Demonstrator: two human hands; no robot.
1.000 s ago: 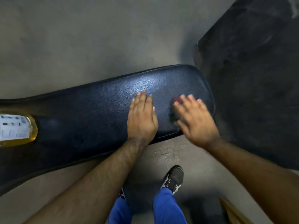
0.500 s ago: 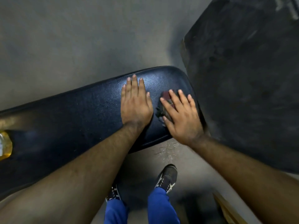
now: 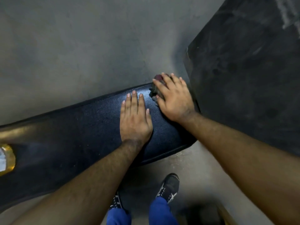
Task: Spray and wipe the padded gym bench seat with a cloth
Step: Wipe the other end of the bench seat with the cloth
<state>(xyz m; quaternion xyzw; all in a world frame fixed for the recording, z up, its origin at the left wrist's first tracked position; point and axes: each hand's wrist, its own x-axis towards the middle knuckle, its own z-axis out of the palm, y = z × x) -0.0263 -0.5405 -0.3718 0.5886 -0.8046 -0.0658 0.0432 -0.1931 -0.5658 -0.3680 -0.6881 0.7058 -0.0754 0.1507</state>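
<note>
The black padded bench seat [image 3: 90,127] runs from the lower left to the centre right. My left hand [image 3: 135,119] lies flat on the pad with its fingers together, holding nothing. My right hand [image 3: 173,96] presses a dark, reddish cloth [image 3: 156,88] onto the far right corner of the seat; most of the cloth is hidden under the palm. A bottle of yellow liquid [image 3: 7,158] with a white label lies on the seat at the left edge of the view, cut off by the frame.
A dark rubber floor mat [image 3: 250,70] lies close to the right end of the bench. Grey concrete floor [image 3: 81,46] stretches beyond the bench. My shoes [image 3: 169,186] and blue trousers stand on the floor below the bench's near edge.
My right hand has slid the cloth from the seat's near right edge up to its far right corner. My left hand moved slightly farther across the pad. The bottle has shifted leftward in view.
</note>
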